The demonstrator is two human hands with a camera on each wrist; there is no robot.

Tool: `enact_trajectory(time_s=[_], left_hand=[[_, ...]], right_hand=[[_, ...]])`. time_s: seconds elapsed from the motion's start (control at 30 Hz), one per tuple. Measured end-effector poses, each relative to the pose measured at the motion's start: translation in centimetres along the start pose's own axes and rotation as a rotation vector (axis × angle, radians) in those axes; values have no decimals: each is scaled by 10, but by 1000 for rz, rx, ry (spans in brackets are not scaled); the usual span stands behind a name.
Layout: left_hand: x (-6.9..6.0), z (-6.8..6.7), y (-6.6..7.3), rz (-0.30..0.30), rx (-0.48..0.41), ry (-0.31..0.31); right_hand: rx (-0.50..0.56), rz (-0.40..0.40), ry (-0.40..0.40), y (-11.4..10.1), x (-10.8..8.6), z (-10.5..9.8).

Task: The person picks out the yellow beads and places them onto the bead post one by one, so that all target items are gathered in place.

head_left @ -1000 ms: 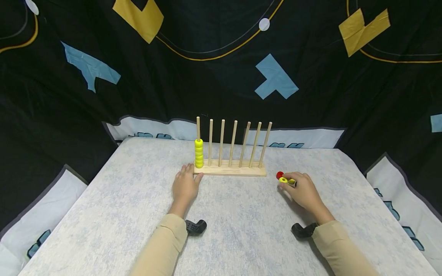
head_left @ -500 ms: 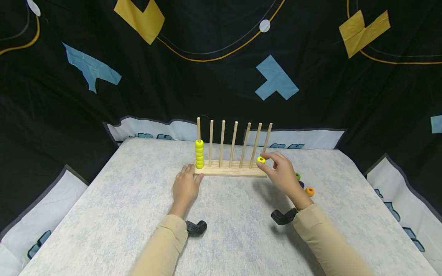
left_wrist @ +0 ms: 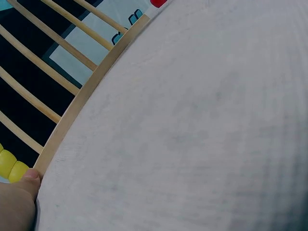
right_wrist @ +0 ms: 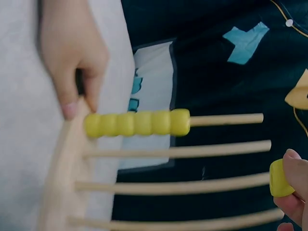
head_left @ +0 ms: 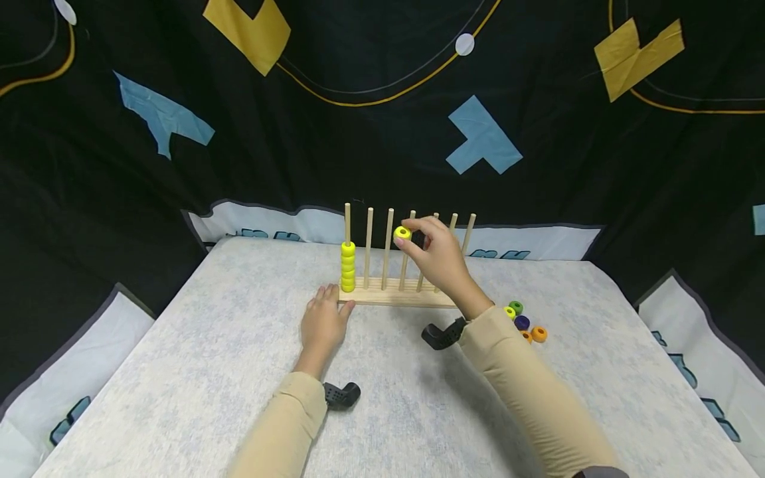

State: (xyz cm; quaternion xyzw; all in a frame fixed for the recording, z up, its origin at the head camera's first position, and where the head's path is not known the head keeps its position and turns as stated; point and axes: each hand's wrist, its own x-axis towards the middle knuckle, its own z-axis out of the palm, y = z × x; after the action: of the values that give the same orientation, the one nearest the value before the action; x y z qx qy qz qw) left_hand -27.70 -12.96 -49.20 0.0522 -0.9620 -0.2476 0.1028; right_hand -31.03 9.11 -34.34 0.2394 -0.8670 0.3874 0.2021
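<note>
My right hand (head_left: 442, 259) pinches a yellow bead (head_left: 402, 233) between thumb and fingers, raised in front of the middle pegs of a wooden peg stand (head_left: 394, 297). In the right wrist view that bead (right_wrist: 280, 179) is near the peg tips, apart from the leftmost peg. Several yellow beads (head_left: 348, 267) are stacked on this leftmost peg, whose upper part is bare. With thumb in front and fingers at the side, my left hand (head_left: 323, 325) grips the stand's left end. The left wrist view has its thumb (left_wrist: 30, 180) against the base edge.
Right of the stand lie loose beads: green (head_left: 516, 307), yellow (head_left: 509, 312), purple (head_left: 522, 322) and orange (head_left: 539, 334). A red bead (left_wrist: 158, 2) shows beyond the stand's far end in the left wrist view. Behind the table (head_left: 239, 398) hangs a black cloth (head_left: 370, 146).
My right hand has picked up the yellow bead from the loose ones at right and carried it left and up to the pegs. My left hand has stayed on the stand.
</note>
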Motion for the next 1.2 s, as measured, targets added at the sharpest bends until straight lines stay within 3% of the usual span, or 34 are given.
enact_trajectory(time_s=[0.27, 0.5, 0.83, 1.2], left_hand=[[0, -1, 1, -11, -9, 6], [0, 0, 0, -9, -4, 21], [0, 0, 2, -24, -7, 30], [-1, 0, 2, -20, -4, 28]], right_hand=[[-22, -17, -3, -33, 39, 14], [-64, 37, -24, -49, 60, 28], [-111, 56, -50, -64, 70, 45], [-145, 75, -66, -65, 72, 48]])
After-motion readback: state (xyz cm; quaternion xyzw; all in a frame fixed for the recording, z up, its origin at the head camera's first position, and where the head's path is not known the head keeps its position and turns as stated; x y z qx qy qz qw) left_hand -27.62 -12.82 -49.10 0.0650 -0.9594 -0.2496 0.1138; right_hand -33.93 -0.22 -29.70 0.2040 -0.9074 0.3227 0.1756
